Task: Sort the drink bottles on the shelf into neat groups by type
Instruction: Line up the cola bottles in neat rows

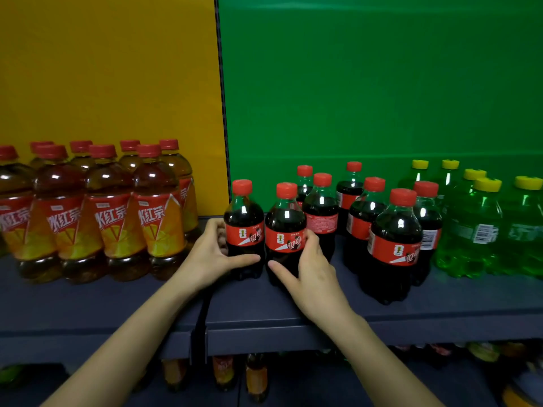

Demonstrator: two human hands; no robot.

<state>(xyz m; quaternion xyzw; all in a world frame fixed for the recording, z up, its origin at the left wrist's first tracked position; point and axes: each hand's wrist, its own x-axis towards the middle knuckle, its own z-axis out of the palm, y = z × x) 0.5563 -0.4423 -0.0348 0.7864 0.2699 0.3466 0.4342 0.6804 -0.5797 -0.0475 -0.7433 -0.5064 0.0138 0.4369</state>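
The left cola [244, 218] is gripped by the left hand [210, 254] and the next cola [285, 230] by the right hand [311, 268], with fingers curled round each. This is probably done to square both with the colas behind. Both appear to stand on the shelf [117, 304], between the tea [108, 218] and the green sodas [476, 227]. The left fingertips are hidden behind the bottle. The outer tea and sodas are cut off, and the lower bottles [255, 374] are too dark to be identified.

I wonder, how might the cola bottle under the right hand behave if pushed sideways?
The cola bottle looks full, so probably heavy for its size. Tall and narrow-based, it may tip if pushed high. The right hand grips its lower half, likely steadier.
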